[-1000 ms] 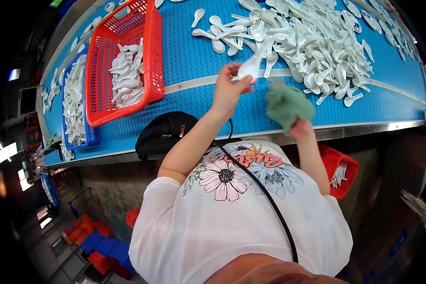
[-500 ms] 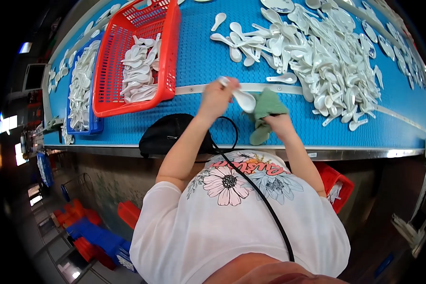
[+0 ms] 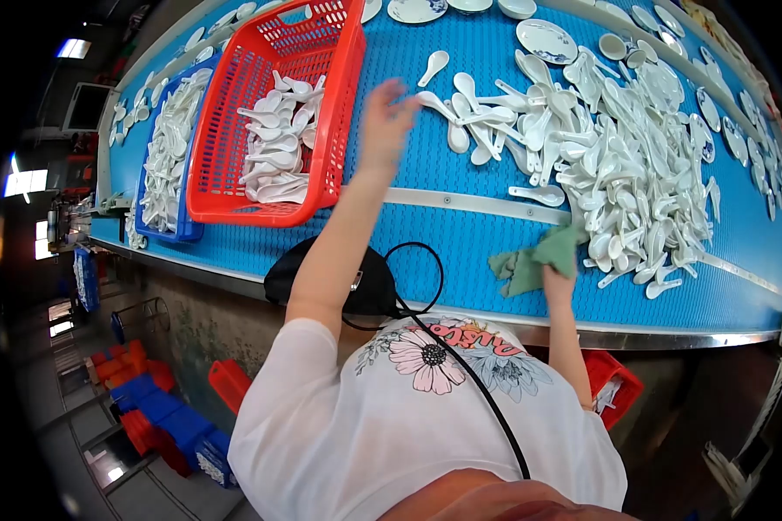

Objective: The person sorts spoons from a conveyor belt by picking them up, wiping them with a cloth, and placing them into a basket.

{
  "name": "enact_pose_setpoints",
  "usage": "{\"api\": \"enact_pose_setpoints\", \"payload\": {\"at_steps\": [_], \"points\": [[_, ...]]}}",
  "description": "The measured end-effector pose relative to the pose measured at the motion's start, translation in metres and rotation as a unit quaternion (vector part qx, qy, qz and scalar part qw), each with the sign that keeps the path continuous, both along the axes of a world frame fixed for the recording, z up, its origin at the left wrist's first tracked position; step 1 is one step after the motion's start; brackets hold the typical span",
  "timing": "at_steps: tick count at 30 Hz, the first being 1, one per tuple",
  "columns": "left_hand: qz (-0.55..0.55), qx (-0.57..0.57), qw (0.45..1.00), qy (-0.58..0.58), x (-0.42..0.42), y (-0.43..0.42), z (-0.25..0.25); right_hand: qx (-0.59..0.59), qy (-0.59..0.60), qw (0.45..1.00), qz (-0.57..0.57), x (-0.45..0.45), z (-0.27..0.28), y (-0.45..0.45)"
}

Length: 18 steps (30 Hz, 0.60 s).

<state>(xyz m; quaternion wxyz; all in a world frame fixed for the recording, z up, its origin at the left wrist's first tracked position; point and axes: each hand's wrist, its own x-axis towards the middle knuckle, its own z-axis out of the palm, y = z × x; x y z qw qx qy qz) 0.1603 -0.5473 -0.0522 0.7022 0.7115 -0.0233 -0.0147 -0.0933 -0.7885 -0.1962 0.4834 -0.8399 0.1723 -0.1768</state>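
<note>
My left hand, slightly blurred, is raised over the blue surface between the red basket and the spoon pile. Its fingers are apart with nothing visible between them, close to the handle end of a white spoon. A green cloth is gripped in my right hand, which is low at the near side of the large pile of white spoons. White spoons also lie inside the red basket on the left.
A blue basket of spoons stands left of the red one. A black bag with a cord lies at the near edge. Plates and bowls are at the far side. Below the table edge is a red container.
The spoon that was in my left hand is no longer there, and that hand has moved up and opened. My right hand has moved right with the cloth. The view has shifted.
</note>
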Motion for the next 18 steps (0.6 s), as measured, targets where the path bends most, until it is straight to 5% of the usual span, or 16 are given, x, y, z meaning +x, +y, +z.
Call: {"api": "enact_pose_setpoints", "payload": {"at_steps": [2,3,7,11,15,18], "points": [[-0.03,0.276,0.943,-0.182,0.028,-0.045,-0.03,-0.05,0.026,0.998,0.011,0.01,0.006,0.011],[-0.074,0.299,0.927,-0.214,0.041,-0.064,-0.046,-0.1,0.054,0.993,0.02,0.014,0.007,0.011],[-0.233,0.605,0.751,-0.126,0.049,-0.099,-0.093,-0.048,0.024,0.998,0.01,0.015,0.007,0.005],[-0.208,0.601,0.751,-0.176,0.02,-0.087,-0.116,-0.033,0.001,0.999,-0.014,0.018,0.006,0.006],[-0.295,0.557,0.769,-0.103,-0.027,-0.046,-0.115,-0.023,0.033,0.999,-0.005,0.018,0.006,0.003],[-0.366,0.546,0.737,-0.158,-0.062,-0.017,-0.104,-0.037,0.027,0.999,-0.007,0.018,0.003,0.003]]}}
